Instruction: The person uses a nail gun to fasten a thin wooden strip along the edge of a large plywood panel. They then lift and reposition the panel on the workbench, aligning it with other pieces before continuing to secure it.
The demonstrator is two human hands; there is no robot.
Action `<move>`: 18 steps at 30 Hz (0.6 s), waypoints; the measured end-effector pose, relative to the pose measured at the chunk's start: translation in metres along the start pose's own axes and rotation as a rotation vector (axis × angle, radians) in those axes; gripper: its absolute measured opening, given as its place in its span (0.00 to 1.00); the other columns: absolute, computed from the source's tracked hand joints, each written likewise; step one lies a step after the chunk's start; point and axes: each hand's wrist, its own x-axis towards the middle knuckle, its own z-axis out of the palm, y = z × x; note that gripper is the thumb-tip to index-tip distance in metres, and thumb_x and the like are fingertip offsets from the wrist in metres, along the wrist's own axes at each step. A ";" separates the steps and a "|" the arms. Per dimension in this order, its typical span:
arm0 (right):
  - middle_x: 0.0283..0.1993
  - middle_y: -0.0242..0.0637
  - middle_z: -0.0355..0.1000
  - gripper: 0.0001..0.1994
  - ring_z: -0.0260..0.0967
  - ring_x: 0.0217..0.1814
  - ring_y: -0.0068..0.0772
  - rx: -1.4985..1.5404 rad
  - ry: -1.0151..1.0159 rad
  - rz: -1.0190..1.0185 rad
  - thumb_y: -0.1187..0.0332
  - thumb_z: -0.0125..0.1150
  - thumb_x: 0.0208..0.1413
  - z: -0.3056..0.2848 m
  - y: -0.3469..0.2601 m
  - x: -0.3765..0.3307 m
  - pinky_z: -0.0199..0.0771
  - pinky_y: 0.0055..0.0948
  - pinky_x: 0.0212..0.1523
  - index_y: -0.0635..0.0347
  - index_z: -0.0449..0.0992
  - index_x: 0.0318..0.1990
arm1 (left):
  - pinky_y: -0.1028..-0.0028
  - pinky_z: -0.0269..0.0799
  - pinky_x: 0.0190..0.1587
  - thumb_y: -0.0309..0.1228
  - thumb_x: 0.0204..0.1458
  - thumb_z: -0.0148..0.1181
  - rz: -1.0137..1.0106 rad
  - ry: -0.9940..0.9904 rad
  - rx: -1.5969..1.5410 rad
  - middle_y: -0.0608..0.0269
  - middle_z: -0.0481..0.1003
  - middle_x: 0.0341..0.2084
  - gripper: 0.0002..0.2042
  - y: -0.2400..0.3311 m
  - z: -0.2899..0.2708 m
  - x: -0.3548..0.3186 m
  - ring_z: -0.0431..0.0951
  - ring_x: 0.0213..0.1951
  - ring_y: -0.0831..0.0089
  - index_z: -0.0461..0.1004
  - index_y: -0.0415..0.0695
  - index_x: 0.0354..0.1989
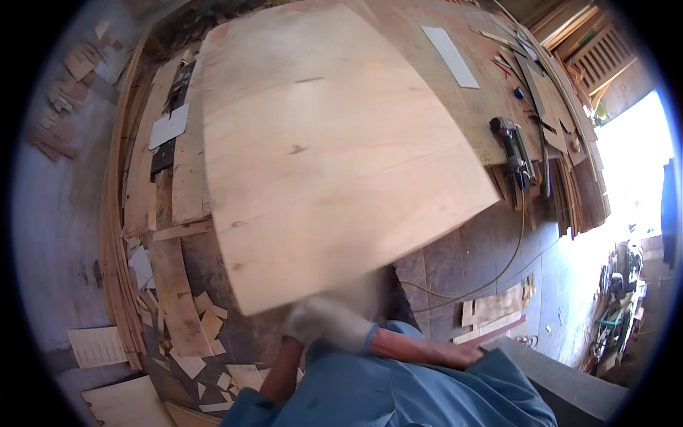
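A large pale plywood sheet [327,142] fills the middle of the view, lying over a workbench with its near edge toward me. Both my hands wear white gloves and meet at that near edge, blurred by motion. My left hand [304,322] is at the edge, its bare forearm rising from my blue shirt. My right hand [346,329], with a blue cuff, is beside it on the same edge. Both seem to grip the sheet, though the fingers are too smeared to make out.
A power tool [509,142] with a yellowish cable [498,274] lies on the bench at right, next to a stack of thin boards [576,192]. A white strip [449,55] lies farther back. Wood offcuts [199,334] litter the floor at left. A grey ledge [569,388] is at lower right.
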 end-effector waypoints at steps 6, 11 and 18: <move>0.47 0.42 0.75 0.18 0.73 0.47 0.38 -1.225 -0.015 -0.460 0.59 0.56 0.57 -0.026 -0.090 0.005 0.73 0.33 0.49 0.61 0.75 0.50 | 0.66 0.65 0.61 0.34 0.61 0.51 0.038 0.009 0.707 0.52 0.70 0.55 0.19 -0.059 0.053 -0.052 0.71 0.55 0.61 0.68 0.35 0.56; 0.54 0.44 0.71 0.22 0.68 0.57 0.47 -1.677 1.360 -0.591 0.54 0.62 0.53 -0.194 -0.161 -0.006 0.69 0.40 0.56 0.57 0.74 0.52 | 0.68 0.62 0.63 0.32 0.62 0.50 0.314 -0.168 1.037 0.51 0.69 0.56 0.20 -0.070 0.096 -0.009 0.69 0.58 0.62 0.66 0.33 0.58; 0.48 0.52 0.75 0.25 0.73 0.50 0.52 -1.434 1.410 -0.220 0.52 0.60 0.53 -0.276 -0.178 -0.039 0.70 0.41 0.51 0.62 0.73 0.52 | 0.71 0.61 0.63 0.33 0.64 0.47 0.147 -0.371 1.149 0.49 0.68 0.58 0.20 -0.074 0.261 0.017 0.69 0.58 0.63 0.63 0.33 0.60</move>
